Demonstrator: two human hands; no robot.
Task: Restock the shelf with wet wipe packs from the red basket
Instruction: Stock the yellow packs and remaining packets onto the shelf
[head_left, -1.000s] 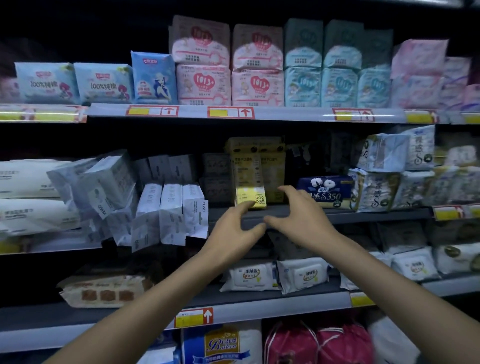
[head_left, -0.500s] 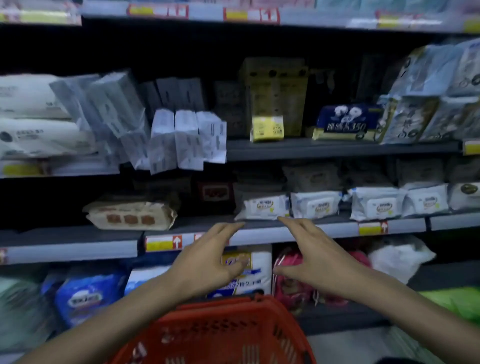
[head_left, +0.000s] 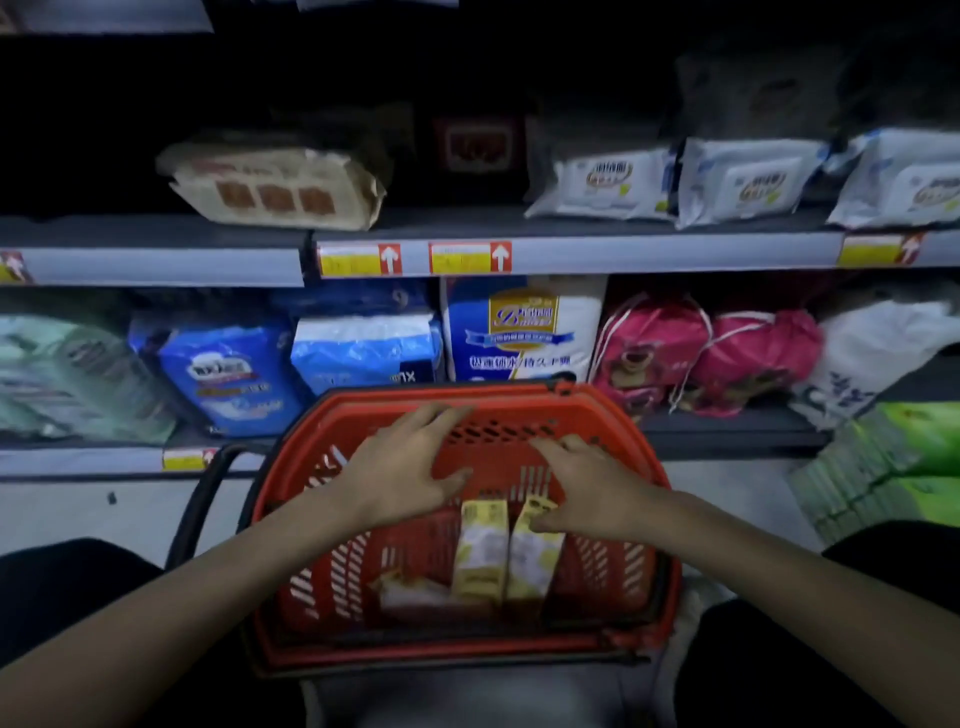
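Note:
The red basket (head_left: 311, 597) stands on the floor in front of me, below the shelves. Inside it, two yellow-and-white wet wipe packs (head_left: 506, 551) stand upright side by side, with another pack lying flat to their left. My left hand (head_left: 410, 467) hovers over the basket with its fingers spread and holds nothing. My right hand (head_left: 587, 488) is lower over the right pack; its fingertips are at the pack's top edge, and a grip is not visible. White wet wipe packs (head_left: 602, 182) lie on the shelf above.
A grey shelf (head_left: 649, 252) with yellow price tags runs across the view. A brown pack (head_left: 275, 187) lies on it at the left. Below are blue packs (head_left: 228, 374), pink bags (head_left: 701, 358) and green packs (head_left: 904, 457). The basket's black handle (head_left: 197, 499) hangs left.
My view has dropped from the upper shelves to the basket. Both hands came down from the shelf with the yellow packs and now reach into the basket.

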